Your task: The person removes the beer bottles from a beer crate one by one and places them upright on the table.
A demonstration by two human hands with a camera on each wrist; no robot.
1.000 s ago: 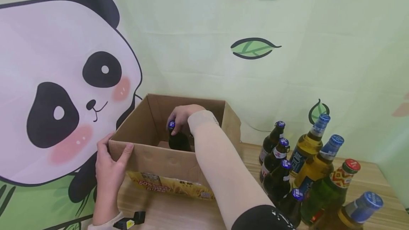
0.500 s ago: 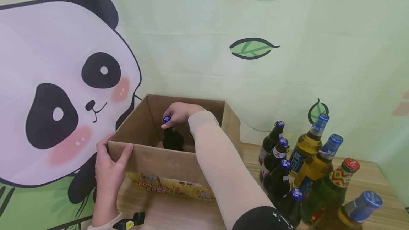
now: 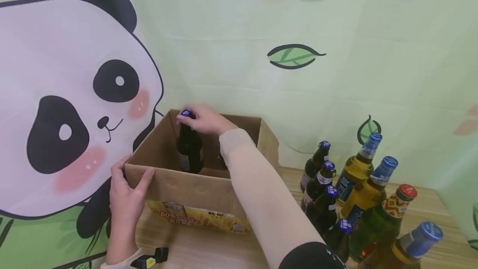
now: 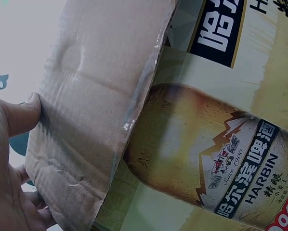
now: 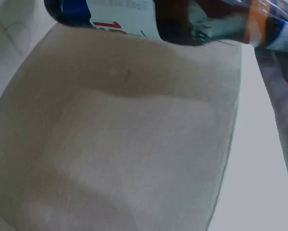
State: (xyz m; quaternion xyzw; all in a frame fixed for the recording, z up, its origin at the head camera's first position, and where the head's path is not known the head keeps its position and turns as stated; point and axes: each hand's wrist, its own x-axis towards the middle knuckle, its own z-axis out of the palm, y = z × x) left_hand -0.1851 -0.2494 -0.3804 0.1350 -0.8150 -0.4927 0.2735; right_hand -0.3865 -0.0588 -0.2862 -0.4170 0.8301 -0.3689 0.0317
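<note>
My right hand holds a dark brown beer bottle by its neck, close below the blue cap. The bottle leans slightly, its upper end level with the far rim of an open-topped cardboard box and its lower part inside. In the right wrist view, the labelled bottle crosses the top, with part of my right hand at the right edge. My left hand grips the box's near left corner, thumb on the front panel. Something dark shows inside the box beside the right sleeve.
To the box's right, several dark bottles with blue caps, several amber bottles and a green bottle with a red cap stand on the wooden table. Behind hangs a pale green backdrop with a panda.
My right hand has moved up and left with the dark bottle, so more of the bottle and its label show. My left hand stays on the box corner.
</note>
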